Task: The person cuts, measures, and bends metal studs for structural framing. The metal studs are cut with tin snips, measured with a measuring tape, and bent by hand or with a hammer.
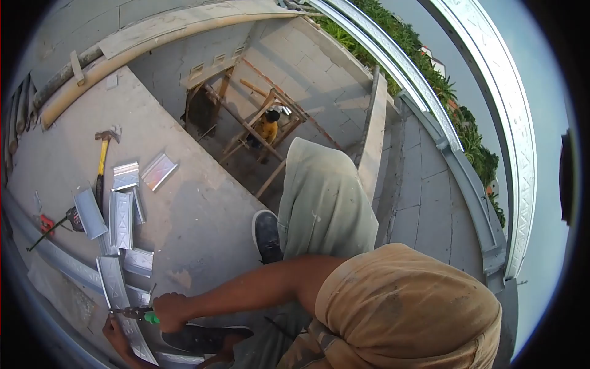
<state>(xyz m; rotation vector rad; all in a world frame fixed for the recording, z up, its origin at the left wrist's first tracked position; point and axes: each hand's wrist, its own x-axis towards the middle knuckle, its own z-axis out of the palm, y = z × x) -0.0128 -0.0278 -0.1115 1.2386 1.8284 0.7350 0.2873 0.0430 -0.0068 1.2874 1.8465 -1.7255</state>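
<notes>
My right hand [171,310] is closed around the green handle of dark-jawed snips [131,312]. The snips' jaws lie across a long silvery metal channel [111,280] on the concrete. Lower down, my left hand [114,335] grips that channel at its edge, close to the jaws; some of its fingers are hidden. Short cut metal pieces [121,218] lie scattered just beyond the channel. A hammer [102,160] with a yellow and black handle rests above them.
The concrete slab [203,209] ends at a drop beside my shoe [267,235]. Below, a person in yellow [267,129] is among wooden supports [289,104]. Long metal beams [516,123] curve along the right. A black tool [75,219] and a red object [47,225] lie left.
</notes>
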